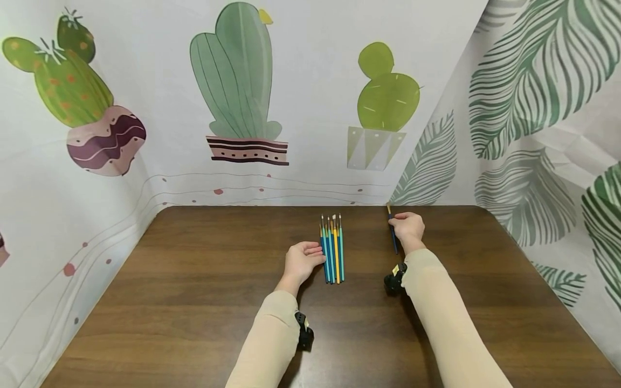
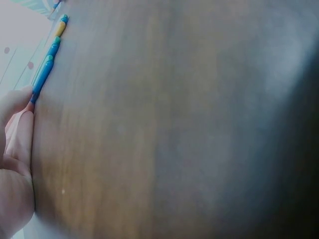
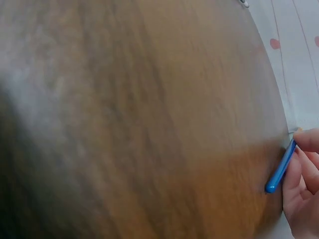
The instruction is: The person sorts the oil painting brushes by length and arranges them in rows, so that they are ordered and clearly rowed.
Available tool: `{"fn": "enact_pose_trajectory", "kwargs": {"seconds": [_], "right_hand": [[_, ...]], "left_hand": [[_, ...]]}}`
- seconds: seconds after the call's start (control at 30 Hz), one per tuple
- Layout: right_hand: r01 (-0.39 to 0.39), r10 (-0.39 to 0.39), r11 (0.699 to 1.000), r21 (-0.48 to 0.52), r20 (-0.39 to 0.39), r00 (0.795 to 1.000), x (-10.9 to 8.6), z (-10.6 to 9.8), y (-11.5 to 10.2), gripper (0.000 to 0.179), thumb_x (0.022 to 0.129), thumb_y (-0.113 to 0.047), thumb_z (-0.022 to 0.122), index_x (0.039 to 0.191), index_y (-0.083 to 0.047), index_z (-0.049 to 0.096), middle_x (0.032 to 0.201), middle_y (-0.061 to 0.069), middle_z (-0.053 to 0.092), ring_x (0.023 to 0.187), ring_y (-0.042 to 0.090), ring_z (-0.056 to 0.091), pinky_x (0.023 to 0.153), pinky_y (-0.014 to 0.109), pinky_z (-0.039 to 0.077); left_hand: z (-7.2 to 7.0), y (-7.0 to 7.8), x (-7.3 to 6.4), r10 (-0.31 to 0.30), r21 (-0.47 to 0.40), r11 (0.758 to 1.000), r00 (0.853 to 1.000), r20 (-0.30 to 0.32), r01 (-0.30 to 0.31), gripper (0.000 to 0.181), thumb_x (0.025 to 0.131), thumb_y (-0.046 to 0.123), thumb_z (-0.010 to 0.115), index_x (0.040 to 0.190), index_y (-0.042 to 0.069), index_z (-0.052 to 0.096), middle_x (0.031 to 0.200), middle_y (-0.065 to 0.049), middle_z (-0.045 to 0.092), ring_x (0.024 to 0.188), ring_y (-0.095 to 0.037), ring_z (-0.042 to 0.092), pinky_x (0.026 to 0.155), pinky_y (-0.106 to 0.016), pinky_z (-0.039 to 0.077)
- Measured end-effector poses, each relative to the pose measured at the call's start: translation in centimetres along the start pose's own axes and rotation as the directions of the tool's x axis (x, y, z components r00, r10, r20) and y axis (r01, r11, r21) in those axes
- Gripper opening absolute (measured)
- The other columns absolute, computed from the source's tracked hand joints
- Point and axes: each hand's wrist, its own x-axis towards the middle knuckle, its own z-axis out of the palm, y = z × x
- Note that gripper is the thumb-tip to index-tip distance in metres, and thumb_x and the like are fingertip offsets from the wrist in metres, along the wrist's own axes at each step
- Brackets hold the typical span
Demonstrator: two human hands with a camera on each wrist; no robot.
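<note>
Several paintbrushes [image 1: 332,253] lie side by side on the table with bristles toward the far edge. Their handles are blue, teal and yellow. My left hand [image 1: 303,261] rests at the left side of this row, its fingers fairly straight and touching the outermost brush. From the left wrist view, the thumb meets the blue handle ends [image 2: 44,74] seen edge-on. Off to the right, my right hand [image 1: 408,227] pinches a single dark blue paintbrush [image 1: 394,240] between thumb and fingers near the table's far edge. That brush's blue handle end [image 3: 275,180] sticks out below the fingers in the right wrist view.
The brown wooden table [image 1: 204,302] ends at a cloth backdrop [image 1: 310,108] printed with cacti and leaves. Black wrist cameras [image 1: 304,330] are strapped under both forearms, which wear beige sleeves [image 1: 451,307].
</note>
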Motion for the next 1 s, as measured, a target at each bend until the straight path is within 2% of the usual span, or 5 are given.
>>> {"fn": "enact_pose_trajectory", "kwargs": {"seconds": [0.33,0.63,1.0], "right_hand": [[-0.007,0.006,1.000,-0.028,-0.020,1.000,-0.21,0.11,-0.04,0.025,0.083,-0.021,0.067,0.101,-0.006,0.071,0.114,0.017,0.066,0.112,0.036,0.054,0.097,0.041,0.045],[0.011,-0.014,0.999,-0.039,-0.056,0.998,-0.39,0.35,-0.03,0.023,0.082,-0.020,0.069,0.099,-0.005,0.073,0.111,0.016,0.068,0.110,0.036,0.056,0.098,0.041,0.045],[0.018,-0.022,0.999,-0.051,-0.067,0.998,-0.56,0.47,-0.07,0.023,0.082,-0.019,0.069,0.099,-0.005,0.073,0.110,0.016,0.069,0.110,0.036,0.057,0.097,0.041,0.046]], "left_hand": [[-0.05,-0.12,0.03,0.011,0.028,1.000,1.000,0.000,-0.011,0.042,0.079,-0.003,0.072,0.118,-0.008,0.059,0.112,-0.024,0.066,0.104,-0.031,0.066,0.085,-0.033,0.056],[-0.04,-0.01,0.06,0.006,0.009,1.000,1.000,0.000,-0.006,0.041,0.079,-0.005,0.071,0.118,-0.010,0.058,0.112,-0.026,0.066,0.103,-0.032,0.067,0.084,-0.034,0.056],[-0.15,-0.17,0.11,0.010,0.023,1.000,1.000,0.002,-0.010,0.042,0.079,-0.002,0.072,0.117,-0.008,0.059,0.112,-0.025,0.066,0.105,-0.031,0.066,0.086,-0.033,0.056]]}}
